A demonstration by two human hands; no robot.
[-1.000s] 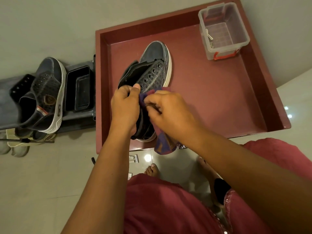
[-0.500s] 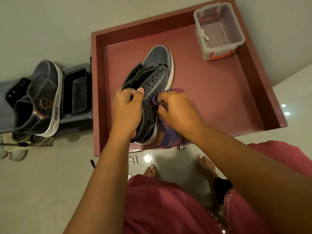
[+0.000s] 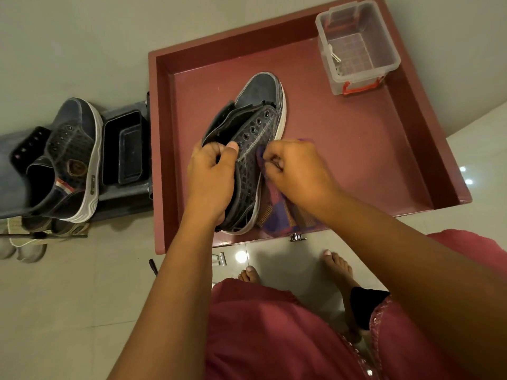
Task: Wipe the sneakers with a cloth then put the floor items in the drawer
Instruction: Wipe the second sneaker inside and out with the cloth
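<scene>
The left hand (image 3: 211, 179) grasps a dark sneaker (image 3: 255, 138) at its ankle opening, fingers curled over the collar and the thumb laid across the eyelet row. The sneaker is held over the open maroon drawer (image 3: 356, 160), toe pointing away from the person, white sole edge facing right; whether its heel touches the drawer floor cannot be determined. The right hand (image 3: 296, 171) is clenched around a purple patterned cloth (image 3: 277, 212), pressing it against the right side of the sneaker near the laces. The loose end of the cloth hangs down beside the heel, reaching the front wall of the drawer. A clear plastic box (image 3: 356, 48) with a red latch stands in the far right corner of the drawer, well apart from the sneaker; small pale items lie inside it. The second sneaker (image 3: 68, 160) rests on a grey shelf (image 3: 11, 193) to the left of the drawer, next to a black tray (image 3: 123, 149). On the tiled floor (image 3: 68, 297), a small metallic item (image 3: 220, 259) lies just in front of the drawer, near the person's bare feet (image 3: 337, 267).
</scene>
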